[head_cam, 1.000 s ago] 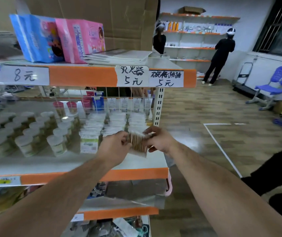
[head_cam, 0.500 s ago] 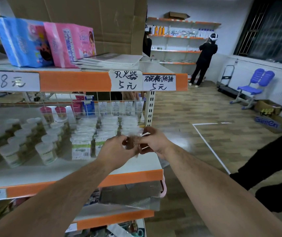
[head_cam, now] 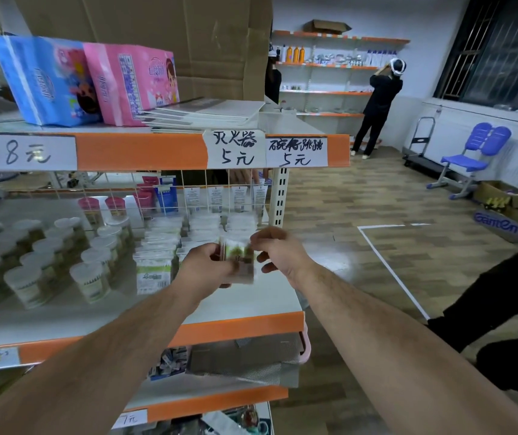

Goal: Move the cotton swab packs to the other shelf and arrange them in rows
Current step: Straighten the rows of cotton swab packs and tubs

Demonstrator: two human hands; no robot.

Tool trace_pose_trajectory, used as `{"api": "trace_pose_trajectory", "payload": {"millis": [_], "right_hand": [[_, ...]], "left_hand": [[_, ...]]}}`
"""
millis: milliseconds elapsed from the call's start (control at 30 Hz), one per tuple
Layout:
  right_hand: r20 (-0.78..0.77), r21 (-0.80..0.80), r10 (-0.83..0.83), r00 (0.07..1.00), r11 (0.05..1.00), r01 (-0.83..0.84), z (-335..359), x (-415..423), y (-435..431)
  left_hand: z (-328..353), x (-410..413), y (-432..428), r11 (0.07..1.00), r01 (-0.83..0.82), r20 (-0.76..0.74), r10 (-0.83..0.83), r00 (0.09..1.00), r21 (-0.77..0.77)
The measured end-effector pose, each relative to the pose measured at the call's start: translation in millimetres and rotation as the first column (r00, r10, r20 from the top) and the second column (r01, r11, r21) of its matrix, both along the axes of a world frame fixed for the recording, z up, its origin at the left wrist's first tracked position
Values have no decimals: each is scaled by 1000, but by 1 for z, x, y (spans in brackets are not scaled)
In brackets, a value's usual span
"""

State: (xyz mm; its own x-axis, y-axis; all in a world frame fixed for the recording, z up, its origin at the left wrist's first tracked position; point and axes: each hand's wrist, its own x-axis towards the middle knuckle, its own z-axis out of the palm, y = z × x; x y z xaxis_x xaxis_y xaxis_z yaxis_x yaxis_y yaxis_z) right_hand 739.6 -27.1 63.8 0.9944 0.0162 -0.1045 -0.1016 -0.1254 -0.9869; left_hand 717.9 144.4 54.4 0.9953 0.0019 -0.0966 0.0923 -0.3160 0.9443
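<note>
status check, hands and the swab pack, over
Left hand and right hand both gripping one cotton swab pack. Pack held over the shelf, near its right end. Rows of packs just behind; nothing in the way.

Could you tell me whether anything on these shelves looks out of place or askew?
On the top shelf, the blue pack and pink pack lean sideways, and the booklet stack beside them is fanned unevenly.

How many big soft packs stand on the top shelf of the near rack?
2. The blue pack stands at the left; the pink pack stands just right of it, beside the stack of thin booklets. More may be hidden past the picture's left edge.
</note>
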Motion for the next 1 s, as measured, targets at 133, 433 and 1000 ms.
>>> {"api": "trace_pose_trajectory", "payload": {"millis": [133,433,1000], "right_hand": [[26,-95,26,999,995,-23,-3,0,-2],[-42,-3,78,996,997,-78,-4,-2,-3],[-18,-774,93,995,629,-73,-39,17,-14]], "left_hand": [[1,2,5,997,12,-25,-14,1000,-77],[6,3,8,980,-106,-36,101,994,-166],[-3,0,49,810,-69,266,-109,958,582]]}}
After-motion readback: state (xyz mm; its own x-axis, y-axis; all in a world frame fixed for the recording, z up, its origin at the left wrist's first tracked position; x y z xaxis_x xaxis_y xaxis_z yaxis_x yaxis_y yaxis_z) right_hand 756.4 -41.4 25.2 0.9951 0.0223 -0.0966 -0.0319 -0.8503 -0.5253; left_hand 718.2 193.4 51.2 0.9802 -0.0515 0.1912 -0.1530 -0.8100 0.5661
